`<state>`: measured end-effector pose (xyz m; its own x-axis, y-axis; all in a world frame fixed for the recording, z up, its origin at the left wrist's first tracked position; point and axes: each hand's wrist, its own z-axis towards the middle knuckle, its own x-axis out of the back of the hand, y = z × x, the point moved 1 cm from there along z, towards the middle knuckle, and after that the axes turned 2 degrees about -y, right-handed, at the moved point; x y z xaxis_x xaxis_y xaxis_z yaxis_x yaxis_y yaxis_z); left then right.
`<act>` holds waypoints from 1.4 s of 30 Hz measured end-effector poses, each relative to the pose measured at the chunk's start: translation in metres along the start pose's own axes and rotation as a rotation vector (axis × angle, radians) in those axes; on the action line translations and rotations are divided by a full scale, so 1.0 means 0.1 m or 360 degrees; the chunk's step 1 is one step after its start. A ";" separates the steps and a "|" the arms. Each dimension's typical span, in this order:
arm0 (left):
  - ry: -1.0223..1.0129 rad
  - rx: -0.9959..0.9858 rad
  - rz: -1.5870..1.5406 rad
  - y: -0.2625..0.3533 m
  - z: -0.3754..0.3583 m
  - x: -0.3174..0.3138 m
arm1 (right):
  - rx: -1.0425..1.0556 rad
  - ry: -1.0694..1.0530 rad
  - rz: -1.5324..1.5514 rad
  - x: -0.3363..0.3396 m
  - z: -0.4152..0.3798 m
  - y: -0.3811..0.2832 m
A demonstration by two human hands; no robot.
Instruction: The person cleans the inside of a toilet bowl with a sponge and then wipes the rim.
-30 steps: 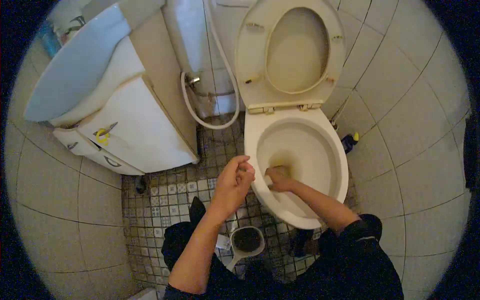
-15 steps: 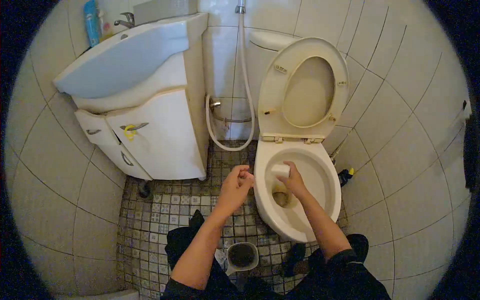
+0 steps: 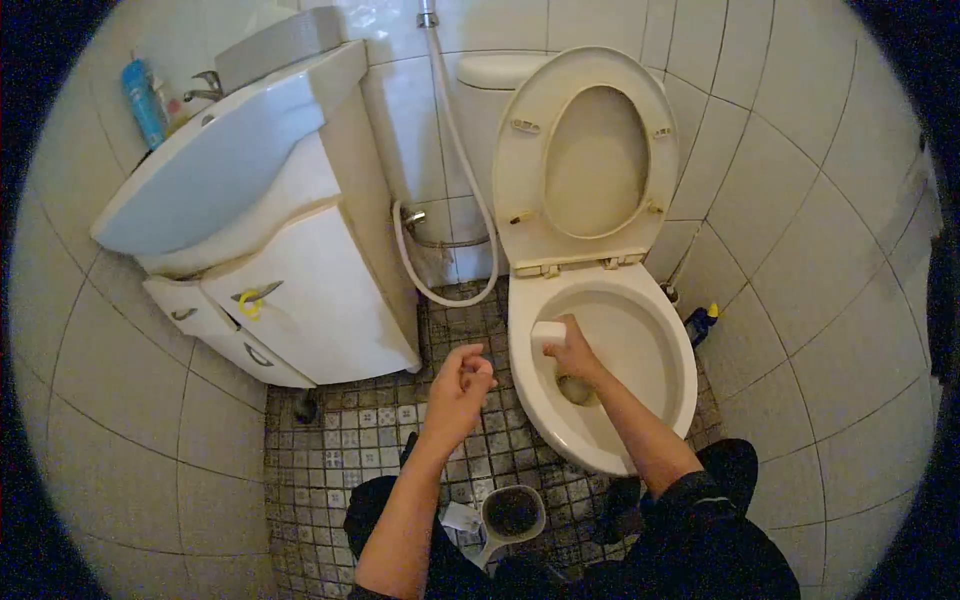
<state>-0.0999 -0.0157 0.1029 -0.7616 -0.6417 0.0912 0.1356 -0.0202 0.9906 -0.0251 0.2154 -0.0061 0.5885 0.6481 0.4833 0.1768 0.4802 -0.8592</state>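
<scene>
White block (image 3: 547,332) juts leftward — gripped in the right hand (image 3: 574,356).

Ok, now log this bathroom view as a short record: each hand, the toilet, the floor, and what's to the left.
Right hand: gripping a white block inside the toilet bowl
Left hand: fingers loosely curled, left of the bowl, nothing visible in it
Toilet seat: raised
Floor: handled scoop between the person's legs; yellow-capped bottle right of the toilet
Left side: white cabinet under a sink, yellow ring on one handle
</scene>
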 end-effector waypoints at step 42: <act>-0.0193 0.0205 0.0072 0.07 0.07 -0.44 | -0.0182 0.0550 0.0455 -0.50 0.21 0.67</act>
<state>-0.0699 0.0179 0.1063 -0.8283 -0.5425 0.1399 0.0953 0.1098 0.9894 -0.0597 0.2273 -0.0842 0.8514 0.5006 0.1565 0.0434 0.2301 -0.9722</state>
